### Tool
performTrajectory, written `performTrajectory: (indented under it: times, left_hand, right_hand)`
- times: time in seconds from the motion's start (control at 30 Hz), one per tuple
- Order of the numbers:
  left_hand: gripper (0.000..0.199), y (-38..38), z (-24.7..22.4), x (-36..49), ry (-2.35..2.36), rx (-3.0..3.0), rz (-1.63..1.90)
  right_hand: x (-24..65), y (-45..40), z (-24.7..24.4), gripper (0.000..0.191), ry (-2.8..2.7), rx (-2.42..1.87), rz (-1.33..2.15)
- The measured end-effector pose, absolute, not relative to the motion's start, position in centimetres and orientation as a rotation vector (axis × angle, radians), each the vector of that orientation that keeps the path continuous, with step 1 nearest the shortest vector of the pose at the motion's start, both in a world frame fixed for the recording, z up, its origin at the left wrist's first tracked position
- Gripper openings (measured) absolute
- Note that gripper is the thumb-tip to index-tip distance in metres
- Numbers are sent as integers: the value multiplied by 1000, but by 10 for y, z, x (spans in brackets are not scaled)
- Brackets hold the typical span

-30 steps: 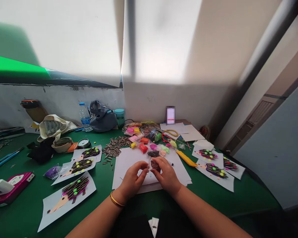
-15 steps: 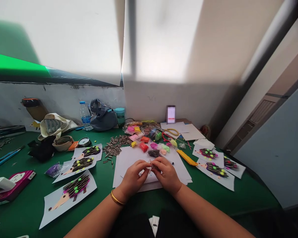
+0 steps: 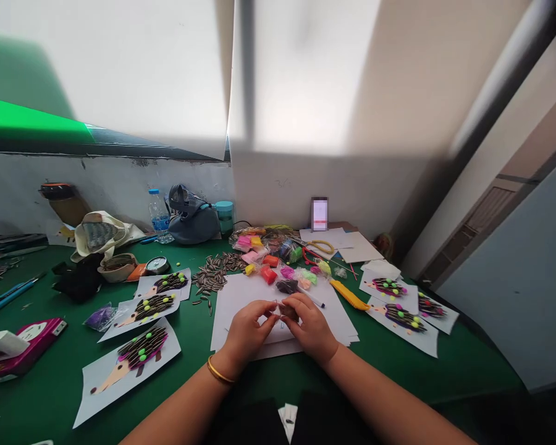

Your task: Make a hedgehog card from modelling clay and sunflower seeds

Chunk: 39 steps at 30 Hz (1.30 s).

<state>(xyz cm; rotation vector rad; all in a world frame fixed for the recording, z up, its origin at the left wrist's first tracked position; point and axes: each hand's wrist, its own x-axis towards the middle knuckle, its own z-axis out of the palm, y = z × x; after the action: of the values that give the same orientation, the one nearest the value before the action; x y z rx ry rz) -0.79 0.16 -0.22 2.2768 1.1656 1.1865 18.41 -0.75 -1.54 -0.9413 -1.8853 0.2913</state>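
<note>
Green tabletop point(image 3: 463, 371) carries our paper stack point(image 3: 241, 296). Over the stack, our right hand point(image 3: 314, 327) pinches a brown lump point(image 3: 289, 313) between thumb and fingertips; our left hand point(image 3: 250, 327) curls its fingers beside it (whether gripping, we cannot tell). Seeds point(image 3: 217, 272) lie left of the stack.

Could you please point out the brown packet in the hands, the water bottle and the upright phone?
Brown packet point(image 3: 289, 313): head view, on its visible brown part.
Water bottle point(image 3: 160, 221): head view, on its label.
Phone point(image 3: 320, 214): head view, on its screen.
</note>
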Motion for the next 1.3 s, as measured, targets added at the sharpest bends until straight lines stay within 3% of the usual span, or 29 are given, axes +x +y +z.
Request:
performTrajectory:
  times: [0.17,0.3,0.73,1.1,1.3]
  left_hand:
    - [21,1,-5,-8,1198,2349,1229]
    - [13,2,-2,-7,1179,2385,1138]
    - [12,8,-10,-6,1203,2095,1092]
    - [22,1,0,-8,1251,2366,1032]
    - [8,4,-3,-6,1108,2235,1048]
  right_hand:
    - [182,-10,-10,16,-1920,-898,308]
    - [181,-11,-10,12,-1921,-869,290]
    - [178,-13,-13,12,-1951,-895,185]
    - [179,-14,-14,18,-1958,-914,175]
    - [179,-13,-15,21,-1953,-924,199]
